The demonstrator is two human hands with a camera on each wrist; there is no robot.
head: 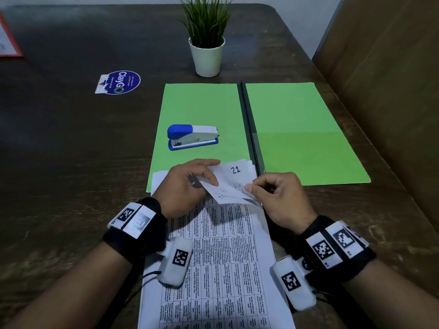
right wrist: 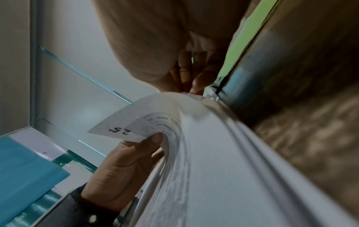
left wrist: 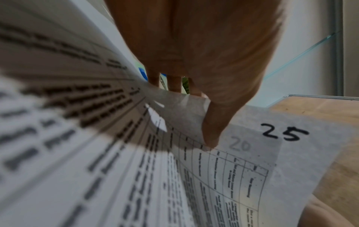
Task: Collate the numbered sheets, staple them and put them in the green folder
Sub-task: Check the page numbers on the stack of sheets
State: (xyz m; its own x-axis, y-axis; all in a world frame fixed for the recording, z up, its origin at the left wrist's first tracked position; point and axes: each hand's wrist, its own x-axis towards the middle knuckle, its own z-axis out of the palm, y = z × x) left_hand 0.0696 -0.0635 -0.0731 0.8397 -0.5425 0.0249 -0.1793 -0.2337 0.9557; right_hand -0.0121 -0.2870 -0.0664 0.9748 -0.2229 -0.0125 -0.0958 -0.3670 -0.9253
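Head view shows the numbered sheets (head: 213, 245) lying as a loose stack on the near edge of the table, their far corners overlapping the near edge of the open green folder (head: 304, 129). The left hand (head: 187, 184) pinches up the corner of a sheet marked 25 (left wrist: 283, 133), thumb on top, with a faint 20 showing through from a page beneath, while the right hand (head: 282, 198) pinches the curled corners beside it; a sheet marked 21 (head: 235, 170) lies flat just beyond the fingers. Judging by these mixed numbers, collating is the step in hand, and the order looks not yet settled. Next, I'd expect each corner to be read and the pages pulled and re-laid in sequence, then squared before stapling. Thin white paper with dense printed tables bends easily and lets ink show through, so pages could cling together. A blue and white stapler (head: 193, 137), smooth plastic, sits on the folder's left leaf; the folder is matte card with a dark spine. Beyond stand a potted plant (head: 207, 36) and a round sticker (head: 120, 82) on the dark wooden table (head: 59, 150).
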